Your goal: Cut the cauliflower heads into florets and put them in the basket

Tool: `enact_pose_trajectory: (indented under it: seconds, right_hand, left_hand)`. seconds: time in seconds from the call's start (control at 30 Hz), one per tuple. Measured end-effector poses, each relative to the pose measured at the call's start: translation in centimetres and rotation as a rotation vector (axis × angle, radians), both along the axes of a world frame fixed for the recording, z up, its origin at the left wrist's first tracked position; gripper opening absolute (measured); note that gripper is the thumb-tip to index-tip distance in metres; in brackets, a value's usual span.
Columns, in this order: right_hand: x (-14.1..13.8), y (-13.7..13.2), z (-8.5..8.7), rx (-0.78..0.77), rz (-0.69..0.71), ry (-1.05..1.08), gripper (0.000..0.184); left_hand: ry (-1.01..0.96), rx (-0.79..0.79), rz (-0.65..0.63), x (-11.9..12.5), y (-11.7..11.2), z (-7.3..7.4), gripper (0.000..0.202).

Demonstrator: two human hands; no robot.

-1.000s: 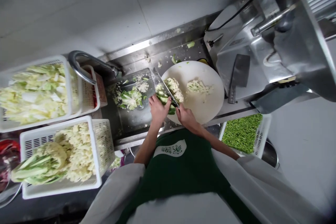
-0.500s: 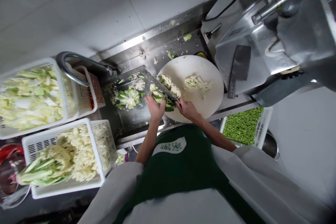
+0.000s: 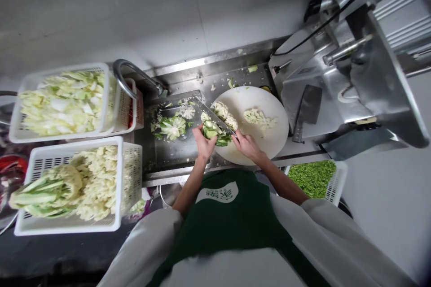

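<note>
My left hand (image 3: 204,143) is closed around the leafy stem side of a cauliflower (image 3: 226,114), at the left edge of a round white cutting board (image 3: 266,141). In my right hand (image 3: 247,145) is the handle of a long knife (image 3: 215,118). Its blade lies across the cauliflower and points up and left over the sink; how deep it sits in the head I cannot tell. A cut cauliflower piece with crumbs (image 3: 257,117) rests on the board. Trimmed leaves and stem scraps (image 3: 173,128) lie in the sink (image 3: 164,157).
At left stand white baskets, one with chopped cabbage (image 3: 63,105), one with cauliflower florets (image 3: 97,184) and a whole head. A curved faucet (image 3: 124,69) arches beside them. A cleaver (image 3: 309,105) lies right of the board. Chopped greens (image 3: 311,179) fill a basket below.
The camera view has shifted, so the sink and baskets sit differently in the picture. Both hands keep their hold, the left on the cauliflower and the right on the knife, with the cauliflower slightly turned.
</note>
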State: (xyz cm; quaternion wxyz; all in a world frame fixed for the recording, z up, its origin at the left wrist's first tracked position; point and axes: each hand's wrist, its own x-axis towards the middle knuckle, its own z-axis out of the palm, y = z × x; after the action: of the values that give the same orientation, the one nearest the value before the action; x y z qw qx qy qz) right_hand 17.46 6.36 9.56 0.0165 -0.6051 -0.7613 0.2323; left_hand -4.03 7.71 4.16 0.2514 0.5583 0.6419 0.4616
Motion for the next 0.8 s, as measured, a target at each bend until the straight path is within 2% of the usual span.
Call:
enact_pose_trajectory:
  seconds: [0.13,0.23,0.4,0.53,0.67,0.8]
  right_hand:
    - [0.5,-2.0,1.9,-0.029,-0.058,-0.022,0.04]
    - [0.7,-2.7,2.3,-0.014,-0.11,-0.002,0.04]
    - [-0.4,-1.8,1.8,0.051,-0.166,0.041,0.042]
    - [-2.2,-1.0,1.1,0.087,-0.204,0.041,0.043]
    - [-3.8,-0.6,0.8,0.024,-0.218,0.015,0.041]
    - [-4.1,-0.1,0.5,-0.033,-0.18,-0.001,0.038]
  left_hand:
    - [0.068,0.076,-0.058,1.1,-0.4,0.8,0.068]
    - [0.079,0.125,-0.13,1.6,-0.3,0.9,0.068]
    - [0.09,0.157,-0.147,2.1,0.4,0.8,0.066]
    - [0.078,0.076,-0.098,2.2,0.9,1.3,0.064]
    - [0.07,-0.001,-0.057,2.2,1.2,1.7,0.064]
    - [0.049,0.006,-0.067,1.5,1.3,1.6,0.059]
